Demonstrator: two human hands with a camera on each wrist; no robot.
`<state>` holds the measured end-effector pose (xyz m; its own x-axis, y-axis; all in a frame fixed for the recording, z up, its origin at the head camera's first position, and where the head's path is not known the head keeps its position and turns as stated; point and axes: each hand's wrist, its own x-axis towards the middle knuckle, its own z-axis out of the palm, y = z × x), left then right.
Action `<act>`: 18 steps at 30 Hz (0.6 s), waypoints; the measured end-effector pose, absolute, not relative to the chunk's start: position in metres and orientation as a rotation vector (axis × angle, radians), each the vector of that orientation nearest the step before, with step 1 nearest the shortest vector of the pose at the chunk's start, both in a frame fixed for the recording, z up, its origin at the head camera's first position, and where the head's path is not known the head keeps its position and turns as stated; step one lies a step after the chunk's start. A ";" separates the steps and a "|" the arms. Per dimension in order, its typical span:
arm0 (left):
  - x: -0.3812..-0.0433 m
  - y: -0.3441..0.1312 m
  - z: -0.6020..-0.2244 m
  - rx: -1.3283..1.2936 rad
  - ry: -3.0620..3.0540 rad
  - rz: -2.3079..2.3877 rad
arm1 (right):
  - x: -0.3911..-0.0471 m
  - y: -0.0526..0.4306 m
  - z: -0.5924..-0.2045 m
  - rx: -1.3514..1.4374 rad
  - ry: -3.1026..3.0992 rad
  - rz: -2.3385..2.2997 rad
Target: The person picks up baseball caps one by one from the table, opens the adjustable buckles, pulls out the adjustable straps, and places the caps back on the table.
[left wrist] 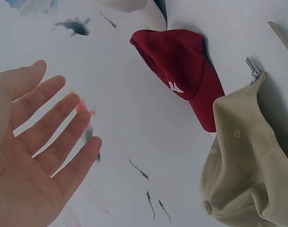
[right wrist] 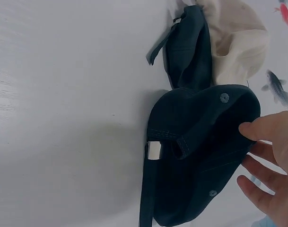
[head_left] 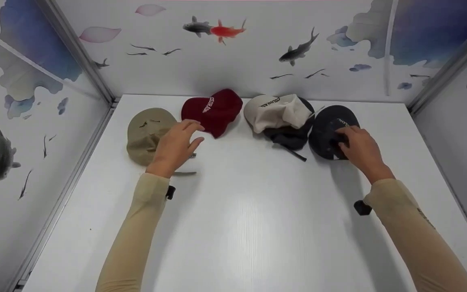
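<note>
Five caps line the far edge of the surface [head_left: 249, 227]: a khaki cap [head_left: 146, 136], partly hidden by the left hand [head_left: 178, 144], fingers apart; a red cap [head_left: 215, 111]; a cream cap [head_left: 266, 115] overlapping a black cap [head_left: 292, 138]; rightmost, a navy cap [head_left: 323, 136] pinched by the right hand [head_left: 361, 149].

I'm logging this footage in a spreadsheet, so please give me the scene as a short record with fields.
Caps: five
Order, left to right in head view: khaki cap, red cap, cream cap partly over black cap, navy cap
Surface: white table
Left hand: fingers apart, holding nothing; clear of the khaki cap in wrist view
Right hand: thumb on navy cap, seems to pinch it
Backdrop: white panels with printed fish
</note>
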<state>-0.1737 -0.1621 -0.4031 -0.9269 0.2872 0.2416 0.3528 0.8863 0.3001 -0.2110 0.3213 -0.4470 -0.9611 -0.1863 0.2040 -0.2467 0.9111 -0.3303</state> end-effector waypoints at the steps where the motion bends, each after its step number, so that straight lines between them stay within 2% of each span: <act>1: -0.173 -0.159 -0.403 -0.501 -2.864 -0.501 | -0.211 0.321 -0.448 0.331 -2.887 0.528; 18: -0.169 -0.117 -0.405 -0.721 -2.752 -0.432 | -0.210 0.315 -0.453 0.334 -2.734 0.516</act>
